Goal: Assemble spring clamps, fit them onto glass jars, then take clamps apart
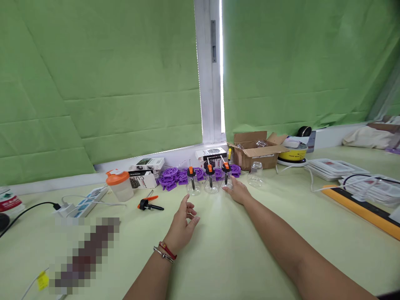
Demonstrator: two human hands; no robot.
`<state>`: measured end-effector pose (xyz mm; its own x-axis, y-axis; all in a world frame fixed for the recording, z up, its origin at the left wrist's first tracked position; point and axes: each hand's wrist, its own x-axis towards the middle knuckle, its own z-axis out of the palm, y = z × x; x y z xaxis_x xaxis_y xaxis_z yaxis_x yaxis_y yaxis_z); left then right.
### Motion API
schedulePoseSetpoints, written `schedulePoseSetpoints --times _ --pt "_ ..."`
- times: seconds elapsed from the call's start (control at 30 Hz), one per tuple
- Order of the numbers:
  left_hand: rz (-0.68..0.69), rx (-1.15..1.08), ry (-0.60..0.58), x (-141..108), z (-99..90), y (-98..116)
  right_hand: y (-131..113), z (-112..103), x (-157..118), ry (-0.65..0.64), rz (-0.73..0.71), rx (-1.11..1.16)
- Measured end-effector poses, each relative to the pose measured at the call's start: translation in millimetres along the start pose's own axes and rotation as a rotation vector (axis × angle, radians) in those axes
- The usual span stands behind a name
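Note:
My right hand (238,191) is closed around the lower part of a clear jar with a black-and-orange top (226,168), the rightmost of three in a row. The middle jar (211,181) and the left jar (193,183) stand upright beside it, each with a similar top, a black stem inside and a thin rod sticking up. Nearer to me, my left hand (183,223) hovers with fingers apart and slightly curled, holding nothing. A loose black-and-orange top (150,204) lies on the table to the left. Farther right stands an upside-down clear jar (256,171).
Purple plastic parts (170,178) and small printed boxes (143,179) sit behind the jars. An orange-lidded shaker cup (120,185) and a power strip (90,202) are left. An open cardboard box (258,156), a yellow container (292,154) and stacked white packs (334,168) are right.

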<state>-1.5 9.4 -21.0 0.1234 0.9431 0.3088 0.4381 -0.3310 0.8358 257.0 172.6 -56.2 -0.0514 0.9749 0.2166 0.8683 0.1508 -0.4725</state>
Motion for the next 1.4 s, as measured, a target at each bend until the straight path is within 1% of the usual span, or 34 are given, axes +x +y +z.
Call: schedulePoseSetpoints --times 0.27,0.4,0.5,0.57,0.6,0.67,0.73,0.77,0.83,0.9,0.97,1.03,1.1,1.13,1.17,1.27,1.3,1.4 --pt "-0.041 -0.04 -0.015 0 -1.2 -1 4 5 7 0.009 -0.007 -0.02" --pt "-0.041 0.029 0.0 1 -3.9 -4 5 6 6 0.0 0.001 -0.029" --pt "0.017 0.183 0.109 7 -17.1 -14 5 6 4 0.0 0.001 -0.025" --pt "0.044 0.339 0.217 13 -32.9 -26 4 5 2 0.008 0.01 -0.007" --pt "0.021 0.435 0.262 16 -42.2 -33 3 4 0 0.024 0.014 0.003" --pt "-0.083 0.62 0.338 21 -60.9 -47 1 1 -4 0.11 0.007 0.012" --pt "-0.179 0.772 0.425 24 -76.1 -57 -3 -4 -9 0.266 -0.032 -0.001" --pt "-0.22 0.822 0.459 24 -81.5 -60 -4 -7 -11 0.351 -0.058 -0.016" --pt "-0.297 0.887 0.487 23 -87.5 -64 -4 -15 -15 0.502 -0.074 -0.047" --pt "-0.353 0.922 0.476 22 -88.5 -65 1 -23 -17 0.61 -0.026 -0.062" --pt "-0.393 0.933 0.448 22 -87.3 -66 13 -30 -16 0.693 0.071 -0.05" --pt "-0.427 0.929 0.428 22 -86.0 -68 29 -33 -13 0.744 0.196 -0.021" --pt "-0.45 0.925 0.424 23 -85.6 -70 48 -35 -8 0.716 0.356 0.018" --pt "-0.457 0.925 0.423 23 -85.7 -71 57 -36 -5 0.677 0.441 0.043" --pt "-0.459 0.927 0.421 23 -85.8 -71 65 -37 -2 0.62 0.496 0.061" --pt "-0.436 0.946 0.407 22 -85.8 -71 81 -38 7 0.434 0.481 0.03" --pt "-0.423 0.956 0.408 22 -85.7 -70 84 -38 10 0.39 0.481 0.016" --pt "-0.395 0.985 0.446 21 -85.5 -66 88 -38 16 0.318 0.505 -0.035"
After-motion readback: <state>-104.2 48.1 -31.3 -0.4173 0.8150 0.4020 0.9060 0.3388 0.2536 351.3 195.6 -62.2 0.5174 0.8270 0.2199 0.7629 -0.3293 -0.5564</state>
